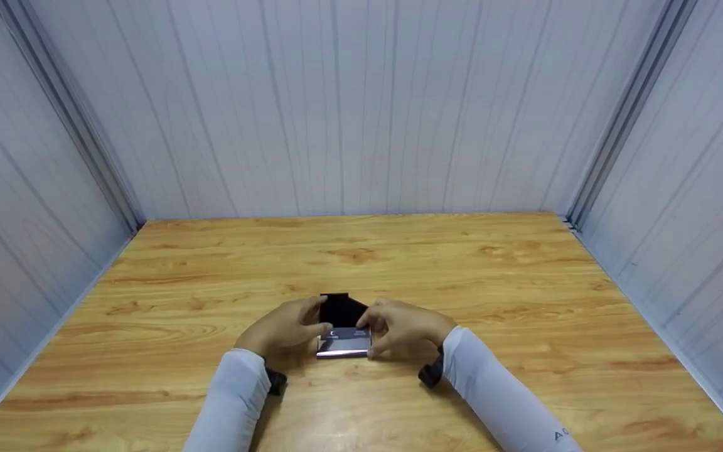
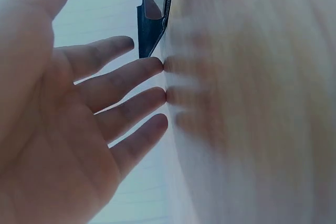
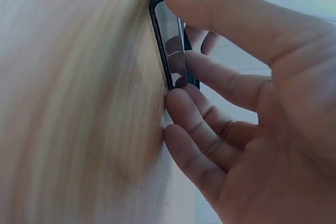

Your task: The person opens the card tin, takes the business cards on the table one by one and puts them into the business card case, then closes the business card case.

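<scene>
A small black case (image 1: 344, 342) with a glossy front and a raised black flap (image 1: 339, 309) lies on the wooden table (image 1: 524, 301), near the front middle. My right hand (image 1: 374, 333) pinches its right end: in the right wrist view the thumb (image 3: 220, 14) lies across the case (image 3: 169, 40) and the fingers (image 3: 210, 77) press its edge. My left hand (image 1: 311, 323) is at the case's left end. In the left wrist view its fingers (image 2: 131, 77) are straight, with tips on the table (image 2: 252, 103) just below the case (image 2: 152, 24). The thumb's contact is out of view.
Pale panelled walls (image 1: 361, 107) close the table in at the back and on both sides. Bare wood (image 1: 361, 251) stretches behind and to each side of the hands. White sleeves (image 1: 499, 395) and dark wrist mounts (image 1: 430, 373) sit at the front edge.
</scene>
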`<state>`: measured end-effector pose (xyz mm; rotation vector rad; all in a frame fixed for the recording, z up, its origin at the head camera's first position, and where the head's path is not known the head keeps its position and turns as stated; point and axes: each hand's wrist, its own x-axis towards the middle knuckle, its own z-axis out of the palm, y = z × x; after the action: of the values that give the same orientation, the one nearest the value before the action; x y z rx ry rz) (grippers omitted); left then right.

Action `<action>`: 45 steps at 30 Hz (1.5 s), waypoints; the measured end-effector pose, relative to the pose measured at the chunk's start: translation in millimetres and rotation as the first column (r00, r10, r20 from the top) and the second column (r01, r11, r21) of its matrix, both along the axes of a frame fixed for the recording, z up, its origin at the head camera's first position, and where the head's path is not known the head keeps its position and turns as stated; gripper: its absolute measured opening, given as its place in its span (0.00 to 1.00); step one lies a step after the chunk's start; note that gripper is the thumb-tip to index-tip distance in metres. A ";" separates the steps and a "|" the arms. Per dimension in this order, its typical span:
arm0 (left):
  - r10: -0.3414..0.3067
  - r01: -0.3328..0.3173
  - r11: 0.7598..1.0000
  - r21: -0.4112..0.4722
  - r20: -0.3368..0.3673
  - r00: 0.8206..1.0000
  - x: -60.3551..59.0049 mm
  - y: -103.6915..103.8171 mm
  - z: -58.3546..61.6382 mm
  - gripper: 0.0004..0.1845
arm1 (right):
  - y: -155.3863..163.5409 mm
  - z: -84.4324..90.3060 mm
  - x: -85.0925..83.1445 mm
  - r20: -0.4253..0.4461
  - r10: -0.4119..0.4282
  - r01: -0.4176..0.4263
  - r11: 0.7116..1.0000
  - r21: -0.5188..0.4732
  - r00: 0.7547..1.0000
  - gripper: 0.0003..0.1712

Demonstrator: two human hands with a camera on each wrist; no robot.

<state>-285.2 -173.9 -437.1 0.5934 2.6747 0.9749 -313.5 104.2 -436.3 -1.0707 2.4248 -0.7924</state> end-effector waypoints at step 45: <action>0.054 0.008 0.970 0.245 -0.247 0.968 -6.6 -4.8 4.9 0.07 | 14.4 7.6 -5.6 0.061 -0.109 0.114 0.990 -0.081 0.992 0.24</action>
<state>-291.8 -178.7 -432.2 0.7860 2.8035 1.3306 -319.1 118.5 -428.7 -0.9366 2.4400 -0.9565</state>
